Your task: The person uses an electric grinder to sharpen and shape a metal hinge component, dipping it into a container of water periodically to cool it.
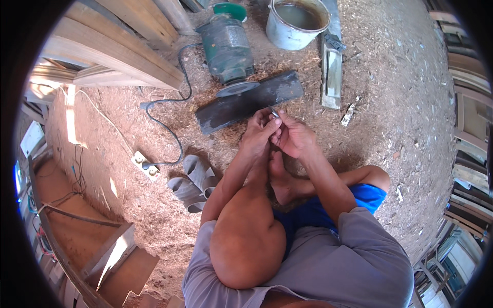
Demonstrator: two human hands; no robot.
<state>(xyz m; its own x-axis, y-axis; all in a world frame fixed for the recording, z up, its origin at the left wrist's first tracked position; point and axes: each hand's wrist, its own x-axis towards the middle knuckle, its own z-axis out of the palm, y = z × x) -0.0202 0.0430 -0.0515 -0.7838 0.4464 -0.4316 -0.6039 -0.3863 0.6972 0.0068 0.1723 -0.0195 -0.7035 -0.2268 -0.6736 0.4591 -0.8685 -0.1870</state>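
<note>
Together, left hand (pixel 259 131) & right hand (pixel 295 137) pinch small thin grey metal piece (pixel 274 112).

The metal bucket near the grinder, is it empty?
No, the metal bucket holds murky liquid close to its rim, beside the green grinder.

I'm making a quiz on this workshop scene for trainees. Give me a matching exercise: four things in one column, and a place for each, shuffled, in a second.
Things:
1. Bucket
2. Grinder
3. Power strip
4. Metal piece

Places:
A. On the sawdust left of the grey sandals
B. Pinched between the left hand and right hand
C. At the top, right of the grinder
D. Behind the dark plank, its disc at the plank's edge

Pairs: 1-C, 2-D, 3-A, 4-B
</note>
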